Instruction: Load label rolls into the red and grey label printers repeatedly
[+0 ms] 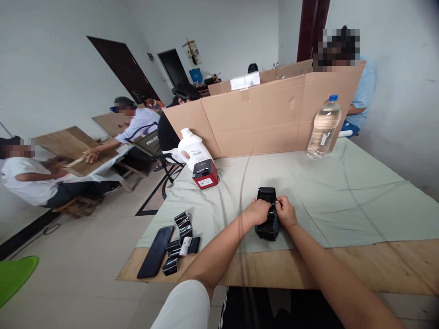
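Observation:
A black handheld device (267,232), like a portable printer or card terminal, lies on the cloth in front of me. Its far end (266,192) appears to be a raised or opened part. My left hand (258,211) reaches over it from the left, with curled fingers on its middle. From the other side, my right hand (286,212) grips the device's right edge between thumb and fingers. Small details under my fingertips are hidden.
At left lie a dark phone (156,252) and several shiny black rolls (184,224). Farther back stand a red and black box (205,174), a white jug (195,148) and a water bottle (324,130). A cardboard screen (254,119) borders the table; other people sit beyond.

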Available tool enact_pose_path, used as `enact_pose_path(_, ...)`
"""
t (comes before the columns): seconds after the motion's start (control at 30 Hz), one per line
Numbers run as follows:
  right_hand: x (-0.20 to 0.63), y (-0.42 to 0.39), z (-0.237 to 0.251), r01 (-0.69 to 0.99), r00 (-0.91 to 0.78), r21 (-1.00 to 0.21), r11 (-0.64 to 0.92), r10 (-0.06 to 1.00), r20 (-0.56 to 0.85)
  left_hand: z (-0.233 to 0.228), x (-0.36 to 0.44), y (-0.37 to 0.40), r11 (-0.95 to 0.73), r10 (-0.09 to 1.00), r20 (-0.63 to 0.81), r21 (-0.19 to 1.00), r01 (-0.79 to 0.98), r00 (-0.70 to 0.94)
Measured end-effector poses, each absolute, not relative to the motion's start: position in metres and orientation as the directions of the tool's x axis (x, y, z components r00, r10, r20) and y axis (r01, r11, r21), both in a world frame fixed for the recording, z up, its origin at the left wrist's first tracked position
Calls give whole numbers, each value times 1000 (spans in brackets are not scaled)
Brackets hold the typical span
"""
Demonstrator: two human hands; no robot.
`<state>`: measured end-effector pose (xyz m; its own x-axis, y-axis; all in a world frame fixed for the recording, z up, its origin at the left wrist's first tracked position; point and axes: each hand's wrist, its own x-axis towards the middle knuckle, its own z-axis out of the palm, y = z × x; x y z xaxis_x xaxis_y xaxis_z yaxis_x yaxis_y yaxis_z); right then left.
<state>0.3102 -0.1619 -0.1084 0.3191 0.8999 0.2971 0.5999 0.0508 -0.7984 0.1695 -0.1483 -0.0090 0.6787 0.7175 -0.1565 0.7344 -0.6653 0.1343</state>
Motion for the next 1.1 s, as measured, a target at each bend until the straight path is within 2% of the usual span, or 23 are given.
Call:
enact_pose_path(0.17, 311, -162, -109, 597, 314, -800, 59, 901, 301, -14, 165, -151, -634, 753, -61, 201, 746, 656)
enact_pose_path(0.27, 310, -163, -108, 593, 316, -803, 62, 899, 303, -18, 158, -153, -623, 766, 119, 382, 683, 632)
enact_pose_path(0.33, 310, -163, -106, 589, 317, -806, 64, 899, 303, -22, 155, -152, -576, 812, 269, 516, 635, 518)
enact_pose_path(0.4, 309, -164, -104, 584, 318, -809, 65, 899, 302, -28, 152, -149, -499, 867, 362, 623, 603, 344)
enact_pose_path(0.43, 309, -165, -103, 582, 320, -811, 64, 898, 301, -31, 151, -148, -451, 892, 368, 686, 571, 263)
enact_pose_path(0.5, 310, -166, -101, 574, 325, -816, 61, 898, 296, -37, 149, -144, -329, 944, 276, 833, 445, 180)
enact_pose_path(0.6, 310, -168, -99, 553, 333, -831, 64, 897, 290, -44, 146, -142, -110, 975, 65, 972, 206, 212)
enact_pose_path(0.67, 311, -168, -99, 534, 332, -842, 78, 897, 294, -50, 142, -144, -65, 977, 42, 992, 104, 210)
enact_pose_path(0.83, 311, -169, -98, 506, 326, -857, 97, 899, 294, -67, 139, -158, -143, 979, 140, 990, 7, 151)
enact_pose_path(1.0, 311, -170, -95, 506, 302, -857, 98, 910, 282, -91, 142, -169, -165, 986, 166, 972, 166, 10)
enact_pose_path(1.1, 310, -172, -92, 490, 256, -862, 132, 923, 287, -97, 140, -173, -195, 981, 185, 949, 246, 63)
